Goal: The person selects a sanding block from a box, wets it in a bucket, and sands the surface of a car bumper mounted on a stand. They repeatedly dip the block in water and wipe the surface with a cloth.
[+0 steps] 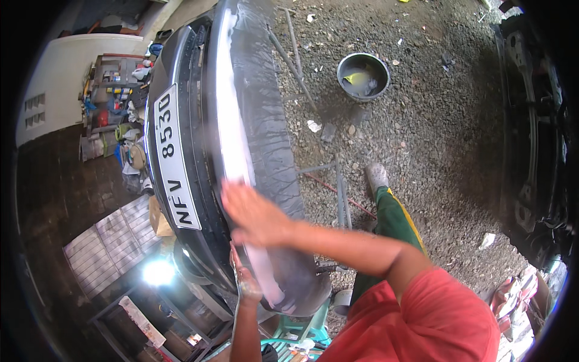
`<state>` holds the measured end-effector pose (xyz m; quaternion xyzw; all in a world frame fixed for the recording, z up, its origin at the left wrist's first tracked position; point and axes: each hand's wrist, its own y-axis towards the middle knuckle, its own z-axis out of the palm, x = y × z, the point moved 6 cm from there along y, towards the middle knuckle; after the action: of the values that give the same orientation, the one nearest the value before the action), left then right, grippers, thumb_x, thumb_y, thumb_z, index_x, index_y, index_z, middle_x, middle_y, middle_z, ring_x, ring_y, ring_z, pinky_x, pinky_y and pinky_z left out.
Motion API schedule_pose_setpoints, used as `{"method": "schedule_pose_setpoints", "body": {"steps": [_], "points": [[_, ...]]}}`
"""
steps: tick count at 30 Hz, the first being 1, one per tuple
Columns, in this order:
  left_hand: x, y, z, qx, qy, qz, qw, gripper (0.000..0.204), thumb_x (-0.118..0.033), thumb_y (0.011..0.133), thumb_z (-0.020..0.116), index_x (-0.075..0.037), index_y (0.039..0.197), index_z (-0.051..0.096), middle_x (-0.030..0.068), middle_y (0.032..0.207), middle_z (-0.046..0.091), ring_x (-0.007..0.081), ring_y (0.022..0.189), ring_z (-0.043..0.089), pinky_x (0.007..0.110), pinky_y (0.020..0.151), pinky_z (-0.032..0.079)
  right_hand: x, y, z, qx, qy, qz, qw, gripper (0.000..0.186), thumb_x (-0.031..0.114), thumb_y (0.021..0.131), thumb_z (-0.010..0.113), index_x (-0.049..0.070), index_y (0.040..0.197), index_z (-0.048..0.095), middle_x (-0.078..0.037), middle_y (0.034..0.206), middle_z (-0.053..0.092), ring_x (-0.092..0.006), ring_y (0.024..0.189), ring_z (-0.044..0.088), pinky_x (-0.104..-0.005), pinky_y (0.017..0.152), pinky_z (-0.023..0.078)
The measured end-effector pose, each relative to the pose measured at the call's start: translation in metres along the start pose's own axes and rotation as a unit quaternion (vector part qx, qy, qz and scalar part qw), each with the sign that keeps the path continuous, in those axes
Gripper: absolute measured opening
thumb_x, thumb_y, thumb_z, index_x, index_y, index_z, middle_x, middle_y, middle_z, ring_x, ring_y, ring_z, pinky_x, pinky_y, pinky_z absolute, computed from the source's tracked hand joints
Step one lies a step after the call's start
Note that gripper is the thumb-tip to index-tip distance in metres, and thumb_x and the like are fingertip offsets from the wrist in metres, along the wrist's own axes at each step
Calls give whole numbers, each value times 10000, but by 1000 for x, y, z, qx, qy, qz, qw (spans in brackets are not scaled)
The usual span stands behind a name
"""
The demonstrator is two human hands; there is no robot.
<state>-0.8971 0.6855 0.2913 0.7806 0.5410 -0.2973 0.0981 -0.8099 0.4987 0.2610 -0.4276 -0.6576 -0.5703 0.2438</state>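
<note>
Watching one bumper [265, 142] above gravel [428, 157] near one bucket [365, 97], I see the right hand [256, 214] over its white stripe [231, 117], left hand [247, 285] at its edge; whether fingers [237, 196] grip anything, I cannot tell.

Gravel [434, 133] lies right of the fingers [231, 198]; a pale wall [51, 75] and cluttered shelves [104, 99] stand upper left, a bright light [158, 273] lower left.
</note>
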Motion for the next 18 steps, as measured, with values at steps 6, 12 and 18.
{"method": "schedule_pose_setpoints", "body": {"steps": [6,12,18], "points": [[-15,18,0,7,13,22,1000,703,-465,1075,151,54,1549,159,232,1599,238,377,1477,216,461,1205,162,-92,125,-86,-96,-49,103,989,825,504,1016,351,-111,1522,138,-316,1608,73,-402,1517,81,-462,1243,53],[2,-5,1,-19,-1,-38,999,738,-500,1062,132,55,1546,178,231,1593,248,377,1471,231,463,1201,172,8,9,-2,76,-31,-47,996,906,598,985,354,-87,1532,124,-309,1610,78,-407,1516,78,-473,1242,74],[-20,29,-1,24,13,-12,1000,777,-525,1057,153,83,1541,149,257,1606,199,372,1497,184,454,1211,140,-130,167,-119,-100,-85,86,988,861,551,1011,329,-95,1533,101,-303,1614,54,-387,1523,44,-462,1245,47]]}}
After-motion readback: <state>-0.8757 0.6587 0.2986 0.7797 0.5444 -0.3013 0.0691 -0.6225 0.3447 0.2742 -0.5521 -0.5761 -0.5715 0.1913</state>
